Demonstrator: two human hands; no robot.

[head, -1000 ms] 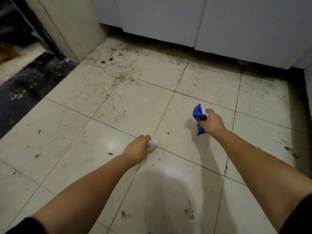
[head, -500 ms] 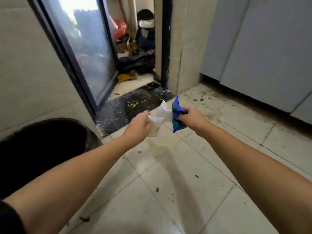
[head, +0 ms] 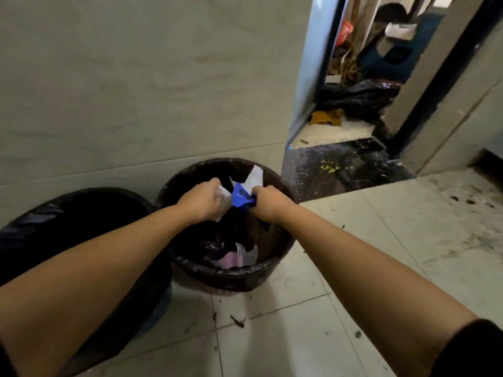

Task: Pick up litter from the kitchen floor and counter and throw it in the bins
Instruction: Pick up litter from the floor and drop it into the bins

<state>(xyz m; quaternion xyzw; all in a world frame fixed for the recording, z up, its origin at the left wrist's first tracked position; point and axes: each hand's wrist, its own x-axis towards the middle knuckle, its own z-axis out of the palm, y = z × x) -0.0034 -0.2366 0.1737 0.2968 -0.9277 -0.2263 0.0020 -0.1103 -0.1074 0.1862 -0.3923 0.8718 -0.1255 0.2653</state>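
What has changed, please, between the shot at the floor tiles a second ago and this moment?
Both hands have lifted off the floor tiles and swung over to the brown bin. The left hand picked a white tissue off the floor and still grips it; the right hand keeps its blue wrapper. Both pieces now hang above the bin's opening, not yet dropped. Neither grip has loosened.

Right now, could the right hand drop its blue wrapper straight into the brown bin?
Probably yes. The right hand, shut on the blue wrapper, hangs over the open mouth of the brown bin, and nothing lies between them; the left hand beside it holds white paper.
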